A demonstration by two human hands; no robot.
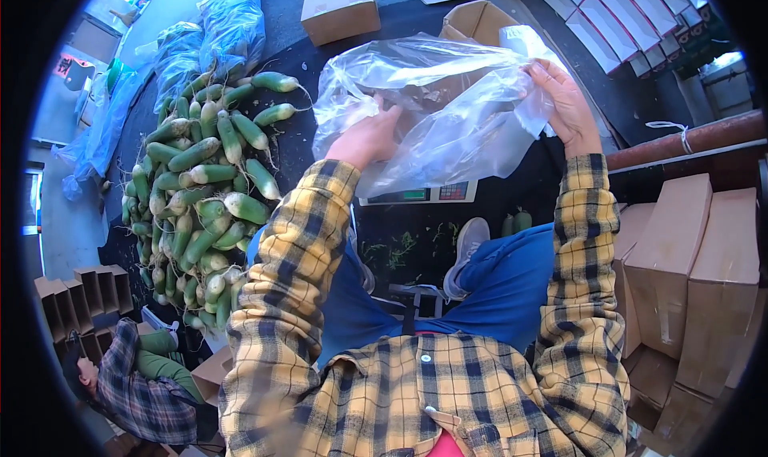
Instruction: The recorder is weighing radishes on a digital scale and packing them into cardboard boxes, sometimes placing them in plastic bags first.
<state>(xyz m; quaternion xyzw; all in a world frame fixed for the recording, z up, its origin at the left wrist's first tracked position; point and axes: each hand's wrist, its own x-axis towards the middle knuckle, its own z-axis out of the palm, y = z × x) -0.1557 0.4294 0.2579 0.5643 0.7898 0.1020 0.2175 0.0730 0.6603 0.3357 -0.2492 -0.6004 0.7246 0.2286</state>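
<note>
A large clear plastic bag (472, 149) is spread out between my two hands, its film crumpled and its mouth partly open. My right hand (566, 105) pinches the bag's edge at the right, thumb and fingers pressed together. At the bag's left side my left hand (370, 137) is closed on the film, with some fingertips hidden by plastic. Beneath the bag, a scale (456, 193) shows only its front panel with a small green display and keys. A big heap of green radishes (200, 177) with pale, rooted ends lies to my left.
An open cardboard box (480, 17) stands just behind the bag, with a closed carton (340, 13) farther left. Tall cartons (668, 257) crowd my right, below a reddish pipe (688, 141). Blue plastic sheeting (232, 29) lies beyond the radishes. Another person (148, 385) sits at the lower left.
</note>
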